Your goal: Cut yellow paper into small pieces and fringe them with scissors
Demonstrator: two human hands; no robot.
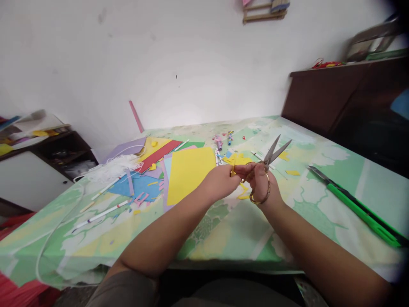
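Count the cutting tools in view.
2: scissors in the right hand, and a green-handled cutter lying on the table, toward its right side. Others might be hidden under the papers.

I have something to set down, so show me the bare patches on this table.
Free: tablecloth between the left forearm and right forearm, and between the latter and the green cutter. Crowded: left of the yellow sheet, with blue paper, white string and pink scraps.

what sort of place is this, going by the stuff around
Probably a room at home used for paper crafts, though a small classroom can't be ruled out. The patterned tablecloth is strewn with coloured paper and scraps, and the right hand holds scissors.
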